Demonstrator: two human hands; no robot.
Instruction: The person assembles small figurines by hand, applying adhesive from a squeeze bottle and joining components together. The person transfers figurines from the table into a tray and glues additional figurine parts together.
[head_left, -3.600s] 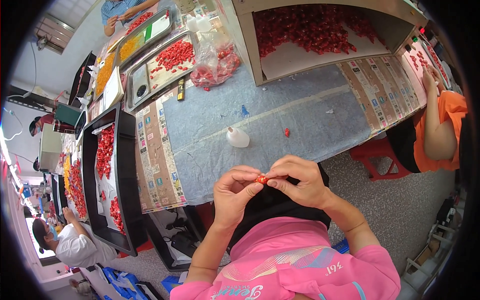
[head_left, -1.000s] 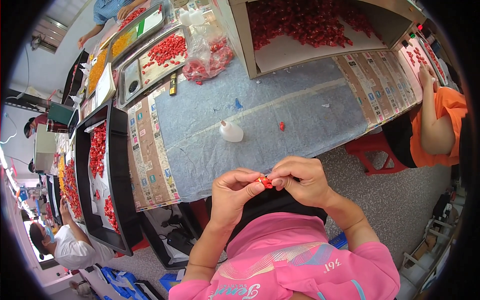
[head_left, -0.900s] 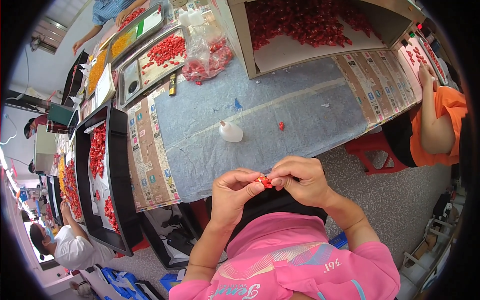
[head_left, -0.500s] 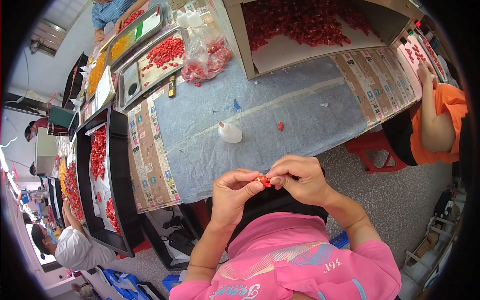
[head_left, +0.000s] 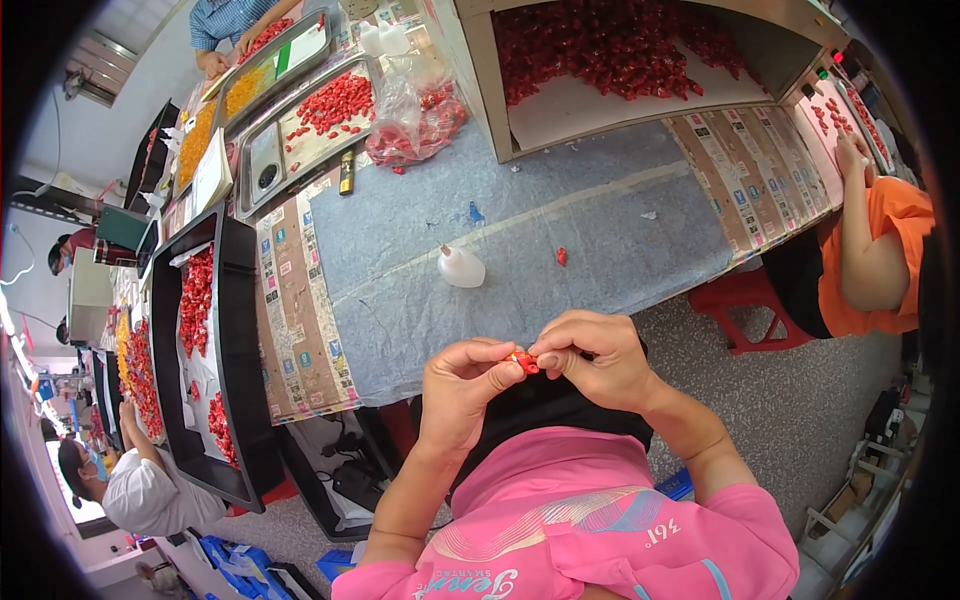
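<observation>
In front of my lap, just off the table's near edge, my left hand (head_left: 463, 388) pinches a small shiny red plastic piece (head_left: 522, 362) with yellow and pale marks between thumb and forefinger. My right hand (head_left: 597, 357) is closed in a pinch at the piece's right end, its fingertips touching it. Whatever those fingertips hold, if anything, is too small to make out. Beyond the hands, a white squeeze bottle (head_left: 462, 267) with a narrow brownish tip stands on the blue-grey table cover (head_left: 400, 320). One loose red piece (head_left: 562, 257) lies to its right.
An open-fronted box (head_left: 485, 110) full of red pieces stands at the back. Metal trays (head_left: 372, 115), a plastic bag (head_left: 420, 140) of red pieces and a black-and-gold tube (head_left: 346, 172) are back left. A black tray (head_left: 250, 370) sits left. An orange-sleeved person (head_left: 875, 260) works at right.
The red piece has tilted slightly between my fingers. Both hands stay in nearly the same place, and the view has shifted a little.
</observation>
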